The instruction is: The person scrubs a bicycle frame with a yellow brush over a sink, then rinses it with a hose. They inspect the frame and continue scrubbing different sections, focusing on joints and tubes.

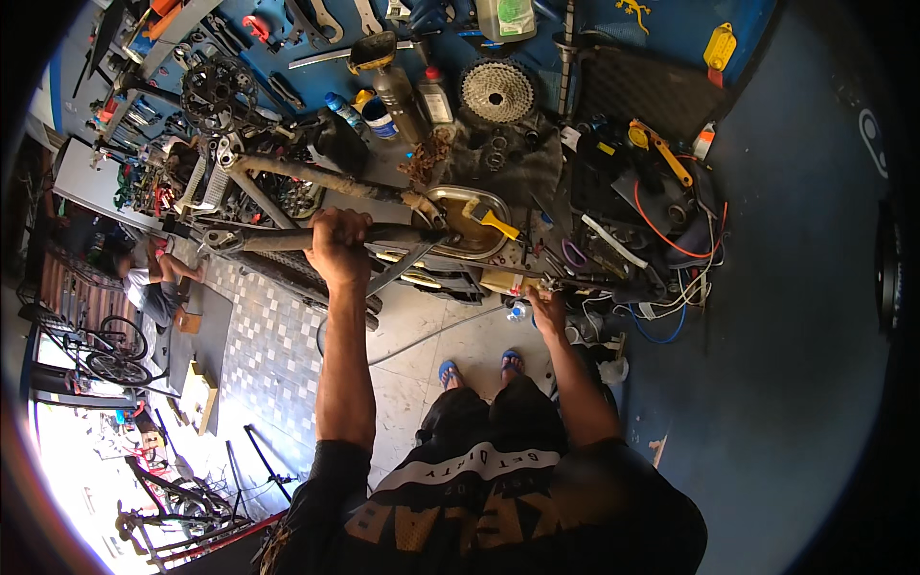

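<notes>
Left grip, underside hidden, around tube

The left hand hides a part of the dark tube. What the right hand touches is too small to tell. The right rim cuts a black round thing.

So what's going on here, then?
A person at a cluttered workbench grips a bike frame in the left hand, one end at a metal tray. A yellow-handled brush rests in the tray, its handle toward the rim. The right hand is low by the bench's front edge; whether it holds anything is unclear.
</notes>
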The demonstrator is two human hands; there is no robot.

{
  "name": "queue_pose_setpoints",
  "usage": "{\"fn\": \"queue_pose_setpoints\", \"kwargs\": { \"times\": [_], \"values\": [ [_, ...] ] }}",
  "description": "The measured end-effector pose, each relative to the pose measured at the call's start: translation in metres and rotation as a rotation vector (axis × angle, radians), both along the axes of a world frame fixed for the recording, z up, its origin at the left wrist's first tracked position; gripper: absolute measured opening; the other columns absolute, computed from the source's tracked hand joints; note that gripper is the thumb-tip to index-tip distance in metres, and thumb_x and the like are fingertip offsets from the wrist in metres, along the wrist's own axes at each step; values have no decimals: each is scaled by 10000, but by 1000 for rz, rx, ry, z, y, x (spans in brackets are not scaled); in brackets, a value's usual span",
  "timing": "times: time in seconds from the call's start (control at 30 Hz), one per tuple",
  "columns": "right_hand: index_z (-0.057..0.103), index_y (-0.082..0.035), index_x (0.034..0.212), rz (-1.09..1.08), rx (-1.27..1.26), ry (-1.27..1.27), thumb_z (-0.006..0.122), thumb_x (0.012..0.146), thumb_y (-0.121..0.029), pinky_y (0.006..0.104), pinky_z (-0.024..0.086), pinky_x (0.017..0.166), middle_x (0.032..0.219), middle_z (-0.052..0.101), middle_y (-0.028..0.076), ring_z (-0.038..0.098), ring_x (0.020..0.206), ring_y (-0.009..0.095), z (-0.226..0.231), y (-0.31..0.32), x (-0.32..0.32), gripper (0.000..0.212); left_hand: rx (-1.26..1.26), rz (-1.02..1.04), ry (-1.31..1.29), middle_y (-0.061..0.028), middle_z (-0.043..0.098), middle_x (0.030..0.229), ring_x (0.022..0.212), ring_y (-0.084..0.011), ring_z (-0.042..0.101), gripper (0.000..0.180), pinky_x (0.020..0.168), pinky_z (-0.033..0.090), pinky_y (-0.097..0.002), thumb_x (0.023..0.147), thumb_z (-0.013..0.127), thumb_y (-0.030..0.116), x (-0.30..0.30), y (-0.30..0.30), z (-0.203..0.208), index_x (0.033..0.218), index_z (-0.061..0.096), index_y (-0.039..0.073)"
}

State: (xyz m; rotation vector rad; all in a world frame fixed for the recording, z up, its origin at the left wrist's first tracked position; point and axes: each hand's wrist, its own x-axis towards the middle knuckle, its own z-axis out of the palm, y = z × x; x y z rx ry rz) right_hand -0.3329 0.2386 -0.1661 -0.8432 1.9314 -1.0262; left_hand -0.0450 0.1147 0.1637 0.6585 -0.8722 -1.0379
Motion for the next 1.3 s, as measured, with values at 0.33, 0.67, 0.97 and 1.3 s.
{"fn": "queue_pose_setpoints", "kwargs": {
  "times": [0.33, 0.67, 0.97, 1.3],
  "values": [
    [679, -23, 1022, 64, -342, 94, 642, 1027, -405, 363, 531, 744, 847, 706, 92, 680, 799, 206, 42, 5, -8, 384, 32, 71, 238, 4, 302, 535, 523, -157, 345, 440, 682, 410, -395, 968, 563, 237, 141, 82, -26, 603, 331, 156],
    [529, -20, 1184, 1041, -165, 390, 538, 1048, -465, 537, 537, 813, 1058, 708, 246, 706, 983, 414, 178, -14, 186, 465, 107, 400, 93, 5, 286, 516, 514, -155, 319, 421, 642, 398, -382, 958, 543, 209, 305, 239, -46, 601, 325, 157],
    [708, -28, 1094, 1897, -344, 535, 549, 1027, -383, 496, 555, 919, 1041, 749, 222, 710, 1061, 389, 205, 70, 487, 395, 202, 692, 58, -8, 282, 523, 490, -163, 310, 367, 624, 410, -388, 949, 530, 156, 410, 380, -67, 631, 348, 141],
    [783, -48, 933, 2013, -286, 587, 644, 936, -260, 460, 593, 810, 969, 770, 195, 756, 952, 345, 180, 156, 590, 253, 222, 885, 131, -10, 280, 550, 516, -168, 312, 365, 633, 413, -401, 945, 530, 137, 462, 484, -91, 636, 335, 134]
  ]
}}
